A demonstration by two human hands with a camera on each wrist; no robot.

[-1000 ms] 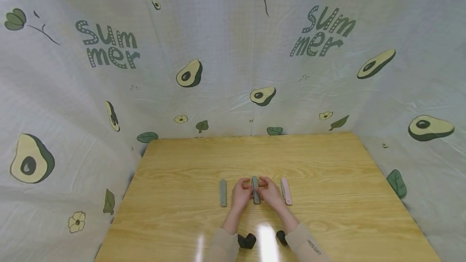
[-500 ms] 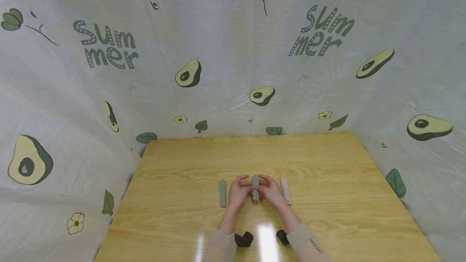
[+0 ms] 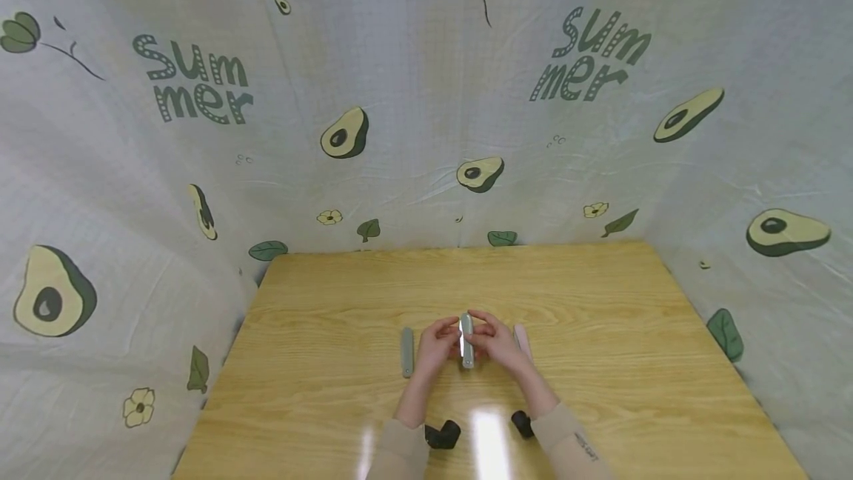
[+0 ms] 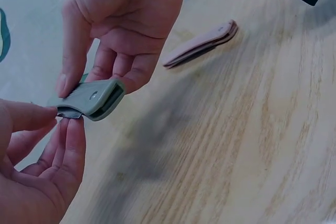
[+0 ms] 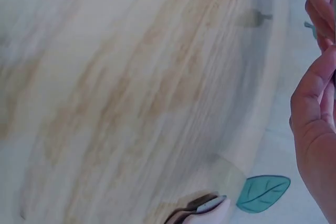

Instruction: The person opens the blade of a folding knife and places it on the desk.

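The grey-green folding knife (image 3: pixel 468 352) is held up between the hands, midway between the table's (image 3: pixel 333 302) left and right edges, its long axis pointing to the far edge. The left hand (image 3: pixel 435 348) pinches the thin metal strip (image 4: pixel 71 114) on its left side; the right hand (image 3: pixel 498 345) grips the handle from the right, both equally near.

The right wrist view's edges cut off most of the held green tool (image 4: pixel 90 98) (and part of the pink tool (image 5: pixel 209 213)).
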